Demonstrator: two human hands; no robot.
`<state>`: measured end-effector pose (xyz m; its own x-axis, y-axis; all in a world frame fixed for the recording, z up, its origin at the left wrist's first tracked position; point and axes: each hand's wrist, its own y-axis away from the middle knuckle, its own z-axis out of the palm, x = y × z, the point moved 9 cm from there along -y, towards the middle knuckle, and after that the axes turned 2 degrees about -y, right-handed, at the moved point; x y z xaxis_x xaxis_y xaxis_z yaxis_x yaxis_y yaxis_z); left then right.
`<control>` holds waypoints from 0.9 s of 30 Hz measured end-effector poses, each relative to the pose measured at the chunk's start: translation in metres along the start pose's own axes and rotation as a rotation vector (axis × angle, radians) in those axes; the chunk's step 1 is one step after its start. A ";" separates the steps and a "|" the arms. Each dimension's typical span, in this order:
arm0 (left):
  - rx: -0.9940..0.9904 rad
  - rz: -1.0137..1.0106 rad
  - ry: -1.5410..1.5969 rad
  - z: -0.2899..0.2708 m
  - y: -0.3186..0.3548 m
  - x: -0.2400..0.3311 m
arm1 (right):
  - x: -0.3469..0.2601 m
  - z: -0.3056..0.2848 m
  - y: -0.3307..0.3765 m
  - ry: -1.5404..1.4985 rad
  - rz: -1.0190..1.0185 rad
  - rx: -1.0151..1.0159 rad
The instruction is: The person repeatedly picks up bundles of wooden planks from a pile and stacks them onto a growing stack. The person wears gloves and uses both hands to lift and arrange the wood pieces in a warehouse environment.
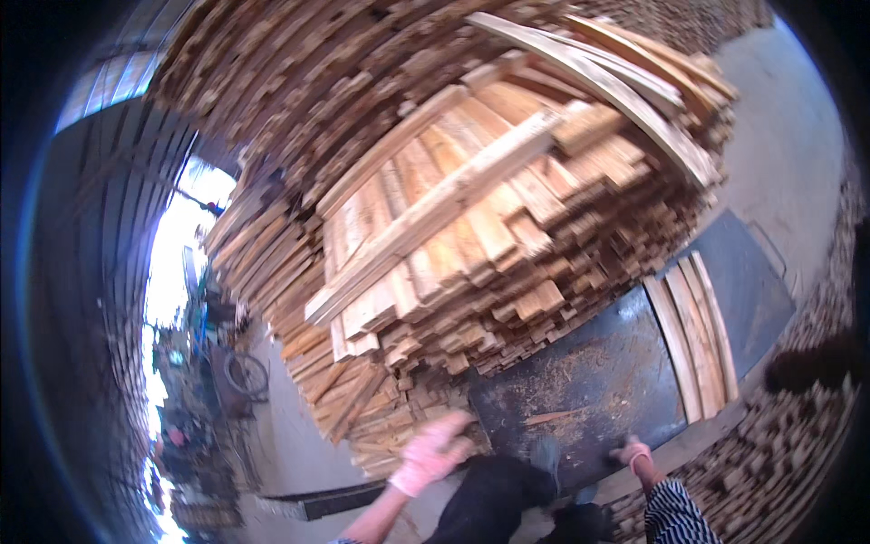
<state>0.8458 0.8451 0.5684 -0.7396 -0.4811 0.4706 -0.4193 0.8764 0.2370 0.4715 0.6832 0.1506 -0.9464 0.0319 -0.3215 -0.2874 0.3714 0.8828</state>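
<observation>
My left hand (433,455), in a pink glove, is raised near the lower end of the lumber stack (544,304). Its fingers are spread and hold nothing. Over the near edge of a dark metal sheet (589,363) hangs my right hand (632,451), also in a pink glove. It is small and somewhat blurred, with its fingers loosely apart and no object visible in them. A few long wooden boards (693,335) lie side by side across the sheet. One long board (444,213) rests crosswise on top of the stack.
Several longer planks (616,82) lie on the stack's far right end. More piled timber rises behind, and sticks (761,462) are heaped at lower right. Sawdust and a wood splinter (555,417) lie on the sheet. A wheel (246,373) stands at left.
</observation>
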 end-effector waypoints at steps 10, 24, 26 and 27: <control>-0.032 -0.424 -0.517 -0.296 -0.102 -0.096 | -0.535 -0.263 0.352 0.189 -1.212 0.328; -0.377 -0.321 -0.403 -0.310 -0.178 -0.131 | -0.691 -0.346 0.291 1.014 -1.196 0.393; -0.368 -0.330 -0.245 -0.324 -0.192 -0.132 | -0.695 -0.343 0.289 1.016 -1.166 0.340; -0.341 -0.362 -0.107 -0.334 -0.205 -0.142 | -0.696 -0.342 0.285 1.022 -1.147 0.307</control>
<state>1.2132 0.7412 0.7369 -0.6357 -0.7394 0.2217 -0.4759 0.6015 0.6416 0.9981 0.4501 0.7433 0.0168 -0.9613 -0.2750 -0.9777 -0.0734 0.1969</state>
